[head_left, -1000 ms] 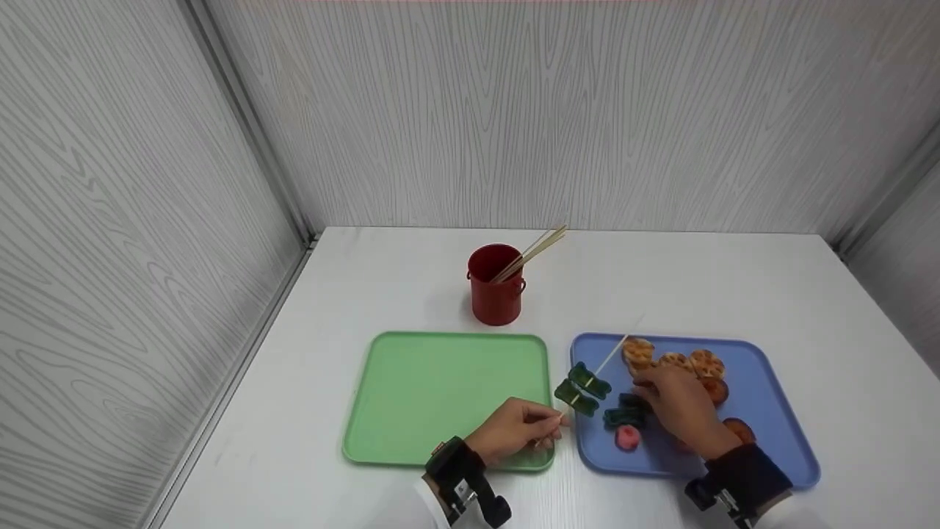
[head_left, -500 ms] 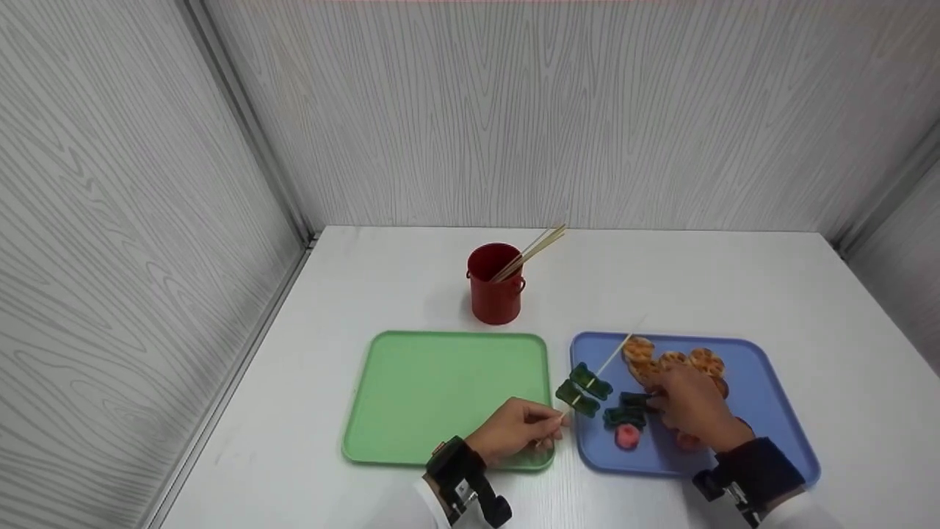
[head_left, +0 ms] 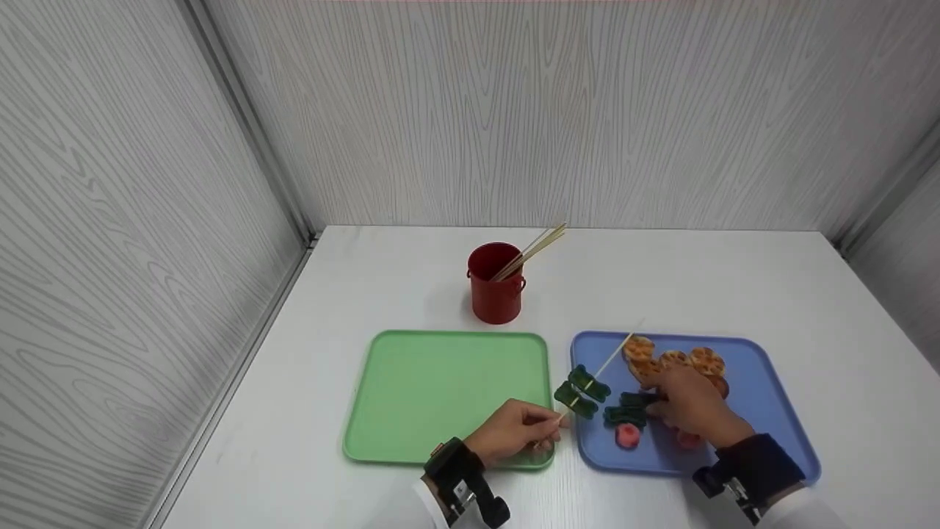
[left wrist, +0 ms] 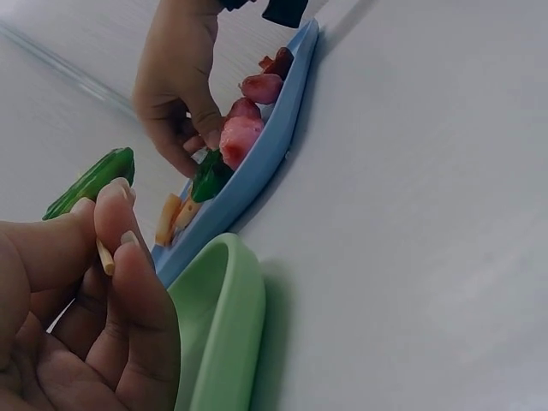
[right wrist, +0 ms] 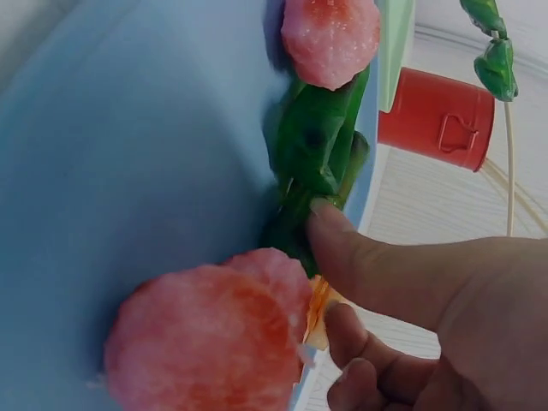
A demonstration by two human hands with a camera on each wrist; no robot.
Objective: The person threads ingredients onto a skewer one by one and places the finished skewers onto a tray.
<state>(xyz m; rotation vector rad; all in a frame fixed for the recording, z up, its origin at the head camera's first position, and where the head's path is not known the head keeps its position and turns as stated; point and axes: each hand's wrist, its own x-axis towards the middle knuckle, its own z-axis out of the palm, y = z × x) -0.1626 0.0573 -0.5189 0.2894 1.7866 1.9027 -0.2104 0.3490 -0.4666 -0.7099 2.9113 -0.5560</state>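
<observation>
My left hand pinches the lower end of a wooden skewer between thumb and fingertips. Two green pepper pieces are threaded on the skewer, which slants up over the left edge of the blue tray. Over that tray, my right hand has its thumb on a dark green pepper piece, with the fingers on its far side, partly hidden. Another green pepper piece lies beside it. Pink, meat-like pieces lie on either side of these peppers.
Round golden-brown pieces lie along the blue tray's far side. A green tray stands to the left, partly under my left hand. Behind the trays is a red bucket holding several skewers. Pale panels enclose the table.
My right hand has shifted slightly right and toward me, from beside the golden-brown pieces to the green pepper piece. The left hand and its skewer have hardly moved.
</observation>
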